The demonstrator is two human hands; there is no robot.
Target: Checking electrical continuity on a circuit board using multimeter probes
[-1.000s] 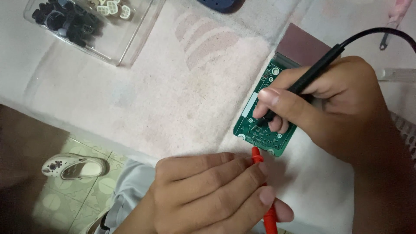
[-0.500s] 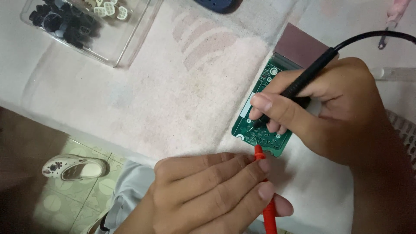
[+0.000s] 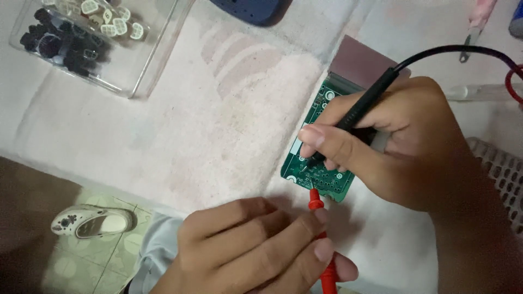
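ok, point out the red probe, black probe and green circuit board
red probe [image 3: 316, 204], head view, collar behind its tip
black probe [image 3: 362, 108], head view, mid-barrel
green circuit board [image 3: 327, 182], head view, lower edge

A glossy green circuit board lies on matt, nubby pale cloth, beside a clear, shiny plastic box at upper left.

Two hands work here, the left hand and the right hand, and there are two probes, one red probe and one black probe. There is one green board, one clear box of small parts too many and too small to count, and one shoe on the floor. One pink-handled tool lies at the top edge.
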